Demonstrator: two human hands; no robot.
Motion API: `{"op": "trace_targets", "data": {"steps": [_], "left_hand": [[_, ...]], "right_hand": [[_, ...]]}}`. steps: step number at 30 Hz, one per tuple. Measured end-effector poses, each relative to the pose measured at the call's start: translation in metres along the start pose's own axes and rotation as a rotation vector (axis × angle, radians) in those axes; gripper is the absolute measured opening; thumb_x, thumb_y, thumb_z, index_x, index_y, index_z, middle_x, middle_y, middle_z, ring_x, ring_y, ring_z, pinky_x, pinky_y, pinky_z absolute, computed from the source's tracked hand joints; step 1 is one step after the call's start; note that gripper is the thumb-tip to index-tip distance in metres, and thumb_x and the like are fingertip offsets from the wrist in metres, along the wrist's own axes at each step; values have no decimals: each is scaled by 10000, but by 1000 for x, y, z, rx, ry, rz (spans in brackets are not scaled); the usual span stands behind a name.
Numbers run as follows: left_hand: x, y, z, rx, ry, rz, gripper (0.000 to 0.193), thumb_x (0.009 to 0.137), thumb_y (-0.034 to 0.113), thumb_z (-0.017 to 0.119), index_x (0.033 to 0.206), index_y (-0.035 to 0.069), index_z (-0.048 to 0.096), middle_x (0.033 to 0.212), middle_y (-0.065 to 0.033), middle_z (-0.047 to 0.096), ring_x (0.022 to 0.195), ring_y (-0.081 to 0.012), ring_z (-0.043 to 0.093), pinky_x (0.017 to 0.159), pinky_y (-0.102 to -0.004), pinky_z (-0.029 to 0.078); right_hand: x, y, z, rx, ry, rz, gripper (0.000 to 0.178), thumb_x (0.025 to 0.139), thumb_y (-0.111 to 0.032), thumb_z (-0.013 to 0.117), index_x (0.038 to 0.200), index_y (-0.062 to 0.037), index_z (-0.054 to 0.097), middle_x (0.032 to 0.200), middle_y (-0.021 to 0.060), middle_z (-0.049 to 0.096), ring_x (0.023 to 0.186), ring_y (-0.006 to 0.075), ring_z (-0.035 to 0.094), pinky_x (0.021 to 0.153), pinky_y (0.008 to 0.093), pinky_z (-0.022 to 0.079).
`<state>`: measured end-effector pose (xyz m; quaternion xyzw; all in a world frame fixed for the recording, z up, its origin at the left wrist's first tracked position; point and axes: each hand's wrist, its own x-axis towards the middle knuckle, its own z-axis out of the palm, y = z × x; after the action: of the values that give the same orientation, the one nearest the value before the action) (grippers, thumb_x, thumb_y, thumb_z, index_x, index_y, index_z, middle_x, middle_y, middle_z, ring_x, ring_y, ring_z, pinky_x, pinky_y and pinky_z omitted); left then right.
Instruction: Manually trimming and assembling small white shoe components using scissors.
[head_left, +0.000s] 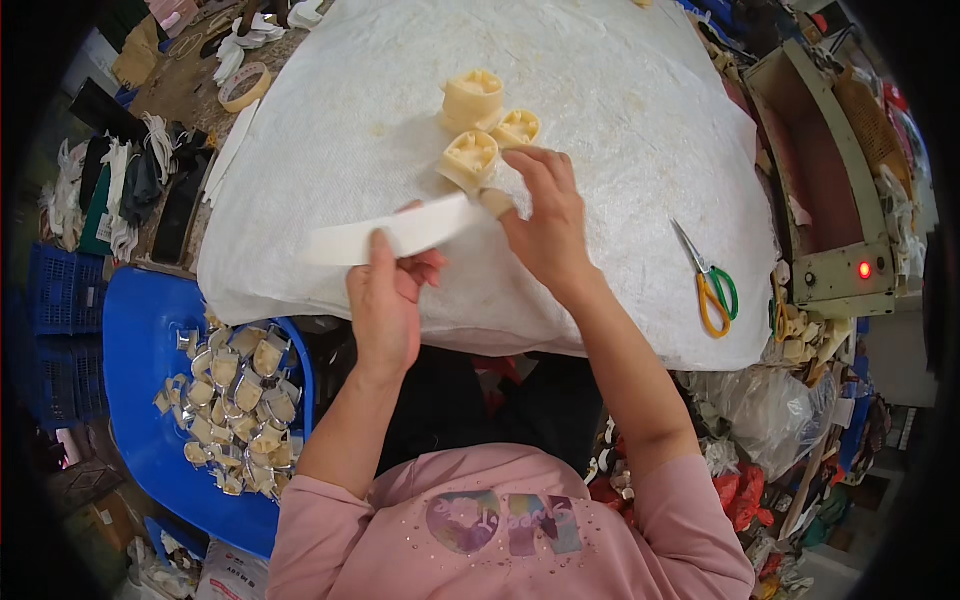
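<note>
My left hand [388, 300] is closed on a flat white strip [400, 232], thumb on top and fingers beneath. The strip lies slantwise over the white-covered table [620, 250] and is a little blurred. At its right end is my right hand [548, 215], thumb and fingers apart; a tan cover sits on the thumb tip. I cannot tell whether that thumb touches the strip. Just beyond my right fingers stand several cream, hollow, rounded pieces [472, 100], grouped closely, their inner folds facing up.
Scissors [708, 285] with green and yellow handles lie on the table's right side. A blue bin [140, 330] at the left holds many cream pieces with shiny edges. To the right stands a greenish metal box [845, 275] with a lit red lamp. A tape roll [245, 87] lies far left.
</note>
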<state>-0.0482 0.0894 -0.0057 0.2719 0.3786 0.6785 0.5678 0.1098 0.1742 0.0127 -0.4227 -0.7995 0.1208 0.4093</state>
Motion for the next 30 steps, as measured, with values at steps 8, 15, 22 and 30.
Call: {"op": "trace_targets", "data": {"steps": [8,15,22,30], "left_hand": [[59,-11,18,55,162,296,446,1017,288,312,1210,-82,470,1235,-172,521,1168,-248,502,1046,-398,363],[63,-25,10,168,148,235,451,1010,271,351,1180,-133,460,1228,-199,510,1187,-236,480,1072,-406,344],[54,-21,11,358,180,278,462,1005,316,371,1145,-77,570,1101,-139,605,1033,-171,546,916,-295,416],[29,-32,70,25,-203,-84,455,1015,299,336,1297,-40,448,1291,-159,507,1216,-222,475,1021,-339,366]], "right_hand": [[14,20,48,-120,6,45,372,643,40,657,999,-18,569,1202,210,455,1041,357,525,829,381,503],[7,56,12,697,126,447,292,757,26,673,1024,-7,559,1254,140,468,1082,247,551,869,345,520],[-28,49,-50,135,2,217,406,743,3,692,1124,-58,568,1266,121,524,1149,302,534,929,386,498],[-44,40,-59,-210,-180,200,428,681,24,691,1090,-56,592,1242,134,545,1024,340,607,891,364,517]]}}
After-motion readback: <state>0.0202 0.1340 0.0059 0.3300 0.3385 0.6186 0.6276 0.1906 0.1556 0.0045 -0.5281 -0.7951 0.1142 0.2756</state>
